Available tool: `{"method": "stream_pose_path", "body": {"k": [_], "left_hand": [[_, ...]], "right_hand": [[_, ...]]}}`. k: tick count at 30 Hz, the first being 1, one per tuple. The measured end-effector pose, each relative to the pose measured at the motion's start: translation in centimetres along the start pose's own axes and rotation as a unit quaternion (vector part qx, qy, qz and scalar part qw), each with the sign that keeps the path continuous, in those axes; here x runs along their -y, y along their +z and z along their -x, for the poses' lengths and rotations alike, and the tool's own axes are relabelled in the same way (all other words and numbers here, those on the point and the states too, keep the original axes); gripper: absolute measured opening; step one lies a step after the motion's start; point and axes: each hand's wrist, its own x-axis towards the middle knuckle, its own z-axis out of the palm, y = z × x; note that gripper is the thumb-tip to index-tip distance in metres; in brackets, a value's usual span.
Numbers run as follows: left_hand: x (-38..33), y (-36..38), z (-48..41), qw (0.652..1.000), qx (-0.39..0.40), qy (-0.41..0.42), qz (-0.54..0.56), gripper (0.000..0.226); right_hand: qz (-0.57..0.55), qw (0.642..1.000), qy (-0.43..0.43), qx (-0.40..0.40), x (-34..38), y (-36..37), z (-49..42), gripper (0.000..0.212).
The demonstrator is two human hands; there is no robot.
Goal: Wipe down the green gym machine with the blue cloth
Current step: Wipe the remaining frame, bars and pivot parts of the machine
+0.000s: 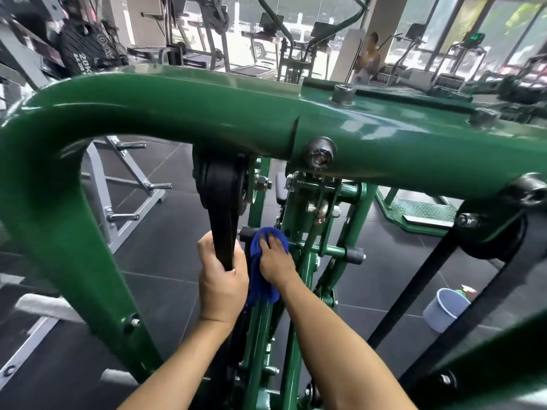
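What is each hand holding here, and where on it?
The left hand grips the black belt low down, below the pulley. The right hand presses the blue cloth by its upper end against the green machine.

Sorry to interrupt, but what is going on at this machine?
A person is wiping the green gym machine. The right hand presses the blue cloth against its inner frame, while the left hand grips the black belt hanging from a pulley. A pale bucket stands on the floor to the right.
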Motion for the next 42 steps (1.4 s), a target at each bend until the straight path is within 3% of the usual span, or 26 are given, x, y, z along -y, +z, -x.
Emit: {"method": "stream_pose_path", "body": {"k": [7,10,12,14,16,18,20,23,25,26,27,30,31,32,34,38,42], "left_hand": [[-0.2,0.0,-0.1,1.000,-0.005,0.003,-0.012,0.025],[-0.1,0.0,-0.1,1.000,-0.006,-0.011,-0.011,0.026],[-0.2,0.0,-0.1,1.000,-0.006,-0.012,-0.009,0.026],[-0.2,0.1,-0.1,1.000,-0.007,-0.006,-0.009,0.028],[-0.1,0.2,0.0,1.000,-0.006,0.001,-0.004,0.028],[-0.1,0.3,0.0,1.000,-0.006,0.006,-0.003,0.027],[-0.2,0.4,0.0,1.000,-0.010,0.012,-0.005,0.026],[-0.2,0.5,0.1,1.000,-0.010,0.012,-0.002,0.025],[-0.1,0.5,0.0,1.000,-0.014,0.016,0.000,0.025],[-0.1,0.5,0.0,1.000,-0.015,0.020,0.000,0.025],[-0.1,0.6,0.0,1.000,-0.017,0.024,-0.001,0.025],[0.0,0.7,-0.1,0.999,-0.023,0.037,-0.003,0.023],[0.0,0.7,-0.1,0.999,-0.027,0.041,-0.003,0.022],[0.1,0.7,0.0,0.999,-0.029,0.046,-0.003,0.021],[0.2,0.7,0.0,0.998,-0.023,0.052,-0.002,0.016],[-0.1,0.8,0.0,0.998,-0.033,0.059,0.001,0.016],[-0.1,1.0,0.1,0.997,-0.042,0.064,0.000,0.022]], "right_hand": [[0.019,1.000,-0.010,0.003,-1.1,1.4,0.5,0.063],[-0.079,0.996,0.004,-0.034,-1.7,2.7,1.2,0.061],[-0.203,0.976,0.047,-0.063,-2.3,4.9,2.7,0.053],[-0.392,0.901,0.154,-0.103,-3.4,6.6,4.1,0.041],[-0.583,0.751,0.262,-0.167,-4.3,6.9,4.9,0.029],[-0.685,0.620,0.310,-0.226,-5.2,5.9,5.4,0.027],[-0.716,0.551,0.336,-0.266,-5.8,3.8,5.8,0.025],[-0.700,0.501,0.397,-0.319,-8.2,0.6,5.6,0.028],[-0.692,0.510,0.362,-0.361,-9.6,-1.7,5.3,0.028],[-0.681,0.536,0.329,-0.375,-10.1,-2.9,5.2,0.026],[-0.655,0.587,0.296,-0.373,-10.4,-4.1,5.0,0.023],[-0.439,0.832,0.238,-0.243,-11.1,-5.1,4.2,0.023],[-0.349,0.887,0.228,-0.200,-11.3,-4.9,4.0,0.029],[-0.294,0.913,0.220,-0.181,-11.5,-4.3,3.9,0.031],[-0.278,0.916,0.208,-0.200,-11.2,-2.7,4.2,0.028],[-0.361,0.873,0.147,-0.292,-10.4,-0.3,5.3,0.021],[-0.504,0.801,0.177,-0.271,-9.0,1.4,6.5,0.039]]}}
